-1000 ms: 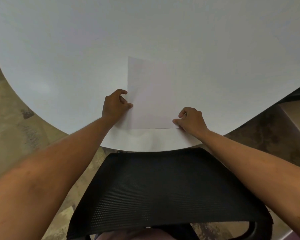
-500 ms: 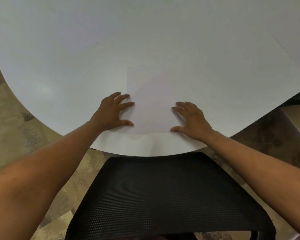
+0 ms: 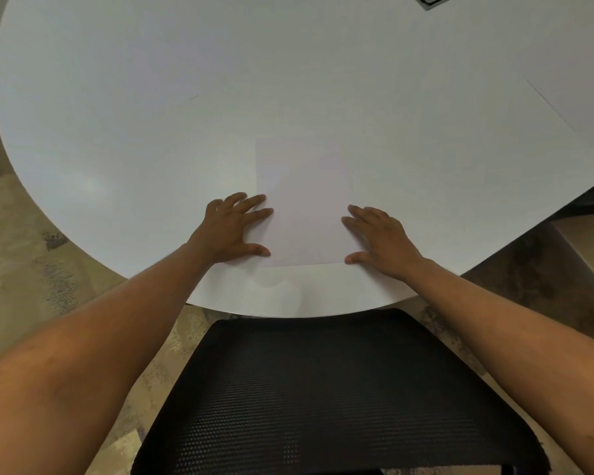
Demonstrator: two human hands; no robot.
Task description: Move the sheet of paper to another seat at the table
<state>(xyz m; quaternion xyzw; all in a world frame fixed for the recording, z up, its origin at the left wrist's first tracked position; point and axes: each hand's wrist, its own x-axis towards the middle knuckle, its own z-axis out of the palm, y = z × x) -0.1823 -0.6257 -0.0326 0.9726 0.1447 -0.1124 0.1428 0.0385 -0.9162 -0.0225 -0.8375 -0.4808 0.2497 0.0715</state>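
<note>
A white sheet of paper (image 3: 304,207) lies flat on the round white table (image 3: 151,114), near its front edge. My left hand (image 3: 232,228) rests palm down with fingers spread on the sheet's left edge. My right hand (image 3: 379,236) lies the same way on the right edge. Neither hand grips the sheet; both press flat on it.
A black mesh chair back (image 3: 323,395) stands between me and the table's front edge. Patterned carpet (image 3: 18,252) shows at the left and right. A second sheet's edge (image 3: 576,101) lies at the far right, and a dark-rimmed object (image 3: 432,0) pokes in at the top.
Both hands went from pinching the sheet's lower corners to lying flat with fingers spread on its side edges. The sheet now lies flat on the table.
</note>
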